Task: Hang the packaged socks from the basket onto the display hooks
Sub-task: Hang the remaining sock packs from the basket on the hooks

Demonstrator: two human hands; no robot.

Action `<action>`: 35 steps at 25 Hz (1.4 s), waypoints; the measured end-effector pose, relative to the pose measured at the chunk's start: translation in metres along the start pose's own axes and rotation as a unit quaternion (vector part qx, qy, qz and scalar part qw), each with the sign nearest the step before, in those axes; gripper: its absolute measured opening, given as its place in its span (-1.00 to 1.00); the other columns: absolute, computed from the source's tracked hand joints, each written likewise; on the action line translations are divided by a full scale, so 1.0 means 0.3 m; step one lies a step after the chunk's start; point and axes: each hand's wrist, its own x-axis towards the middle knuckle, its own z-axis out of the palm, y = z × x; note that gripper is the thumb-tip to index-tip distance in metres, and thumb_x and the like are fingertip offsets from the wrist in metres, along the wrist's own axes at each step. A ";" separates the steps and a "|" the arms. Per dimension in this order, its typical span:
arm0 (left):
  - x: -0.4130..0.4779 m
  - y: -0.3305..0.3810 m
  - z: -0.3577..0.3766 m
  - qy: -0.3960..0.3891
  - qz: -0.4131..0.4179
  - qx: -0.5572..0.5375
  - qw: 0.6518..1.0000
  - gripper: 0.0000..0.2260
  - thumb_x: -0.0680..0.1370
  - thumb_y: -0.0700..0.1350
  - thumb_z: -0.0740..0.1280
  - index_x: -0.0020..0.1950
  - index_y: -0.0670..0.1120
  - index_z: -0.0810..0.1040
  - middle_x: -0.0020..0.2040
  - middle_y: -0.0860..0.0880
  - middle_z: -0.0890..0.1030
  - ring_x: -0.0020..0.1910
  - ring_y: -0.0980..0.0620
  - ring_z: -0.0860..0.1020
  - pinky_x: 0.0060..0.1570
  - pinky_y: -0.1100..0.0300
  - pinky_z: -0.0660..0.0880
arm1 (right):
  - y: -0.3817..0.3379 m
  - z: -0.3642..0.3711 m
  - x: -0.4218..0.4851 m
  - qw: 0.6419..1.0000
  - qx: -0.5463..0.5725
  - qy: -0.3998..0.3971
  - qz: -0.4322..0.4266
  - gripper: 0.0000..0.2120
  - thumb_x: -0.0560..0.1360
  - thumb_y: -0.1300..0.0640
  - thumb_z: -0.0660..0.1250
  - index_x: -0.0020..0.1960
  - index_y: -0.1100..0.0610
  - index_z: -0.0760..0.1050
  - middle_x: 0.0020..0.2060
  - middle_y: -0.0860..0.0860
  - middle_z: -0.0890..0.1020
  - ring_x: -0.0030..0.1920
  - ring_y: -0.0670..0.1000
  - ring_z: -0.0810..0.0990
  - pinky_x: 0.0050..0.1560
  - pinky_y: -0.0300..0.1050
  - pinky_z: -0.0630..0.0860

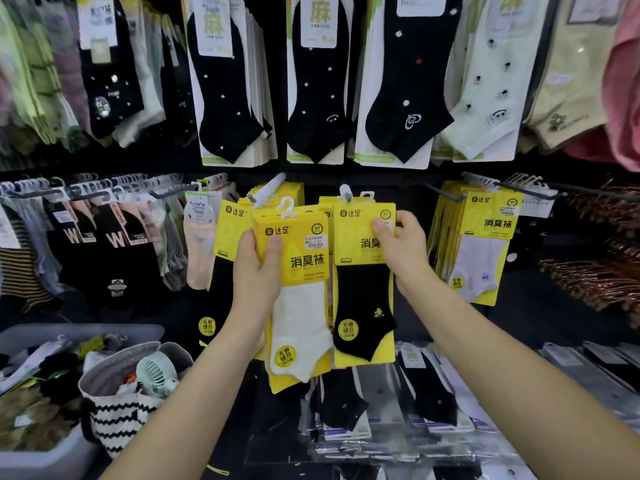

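Note:
My left hand (258, 268) grips a yellow pack with a white sock (301, 306), held upright in front of the display; its white plastic hanger sticks up free of any hook. My right hand (403, 249) pinches the top right of a yellow pack with a black sock (363, 299) that hangs on a display hook (345, 192). A second hook (268, 188) to the left carries more yellow packs. The grey basket (52, 459) with loose sock packs sits at the lower left.
A zigzag-patterned bag (117, 414) with a small fan stands against the basket. Yellow packs with white socks (479, 251) hang at the right. Rows of black and pale socks hang above, and flat clear packs lie on the shelf below.

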 end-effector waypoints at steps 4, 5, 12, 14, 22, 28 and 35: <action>0.010 0.007 -0.029 0.000 0.008 0.000 1.000 -0.89 0.61 -0.10 0.19 0.00 0.11 0.44 -0.05 0.14 0.58 -0.03 0.13 0.59 -0.10 0.21 0.55 | 0.002 0.072 0.033 0.997 -0.069 -0.006 -0.017 -0.90 0.51 0.10 0.32 -0.05 0.01 0.39 -0.15 -0.02 0.60 -0.08 0.02 0.61 -0.03 0.04 0.59; 0.008 0.007 -0.033 -0.002 0.008 0.001 1.000 -0.89 0.61 -0.11 0.19 0.01 0.11 0.44 -0.04 0.13 0.58 -0.03 0.13 0.59 -0.11 0.22 0.55 | 0.006 0.087 0.036 0.997 -0.077 0.001 -0.018 -0.89 0.51 0.09 0.32 -0.03 0.03 0.39 -0.16 -0.03 0.59 -0.08 0.02 0.61 -0.03 0.03 0.58; -0.020 0.007 0.000 -0.035 0.002 -0.001 0.999 -0.87 0.61 -0.11 0.19 0.00 0.14 0.46 -0.02 0.17 0.60 0.00 0.17 0.58 -0.11 0.31 0.53 | 0.034 0.072 0.033 0.990 -0.137 0.010 0.008 -0.81 0.51 0.02 0.33 0.06 0.04 0.39 -0.07 -0.02 0.59 -0.04 0.01 0.59 0.00 0.01 0.55; -0.023 0.005 0.016 -0.042 -0.003 -0.007 0.999 -0.87 0.61 -0.10 0.19 0.01 0.13 0.46 -0.02 0.17 0.59 -0.02 0.19 0.58 -0.12 0.32 0.53 | 0.041 0.038 0.010 0.987 -0.160 0.034 -0.005 -0.70 0.51 0.00 0.33 0.16 0.07 0.36 -0.05 -0.02 0.55 -0.03 -0.01 0.56 0.00 0.00 0.54; -0.059 0.004 0.129 -0.056 -0.054 -0.022 0.997 -0.90 0.60 -0.05 0.21 0.09 0.05 0.46 0.04 0.04 0.59 0.05 0.06 0.58 0.03 0.05 0.56 | -0.006 -0.022 -0.116 0.990 -0.073 -0.090 -0.080 -0.87 0.48 -0.05 0.33 -0.14 -0.02 0.44 -0.23 -0.01 0.61 -0.28 -0.17 0.56 -0.29 -0.31 0.48; -0.060 0.008 0.152 -0.076 -0.067 -0.051 0.994 -0.92 0.58 0.00 0.23 0.06 0.10 0.46 0.04 0.07 0.61 0.01 0.11 0.61 -0.06 0.18 0.58 | -0.027 -0.054 -0.113 0.991 -0.083 -0.082 -0.062 -0.80 0.48 0.09 0.37 -0.23 0.03 0.36 -0.27 0.01 0.60 -0.25 -0.04 0.56 -0.23 -0.14 0.49; -0.025 0.004 0.077 0.001 -0.005 -0.016 1.000 -0.87 0.62 -0.13 0.16 -0.07 0.04 0.44 -0.10 0.01 0.55 -0.11 0.03 0.52 -0.09 0.11 0.50 | -0.020 -0.086 -0.046 1.000 0.010 0.003 0.022 -0.92 0.54 0.12 0.31 -0.03 0.11 0.43 -0.23 0.00 0.63 -0.31 -0.15 0.57 -0.40 -0.30 0.46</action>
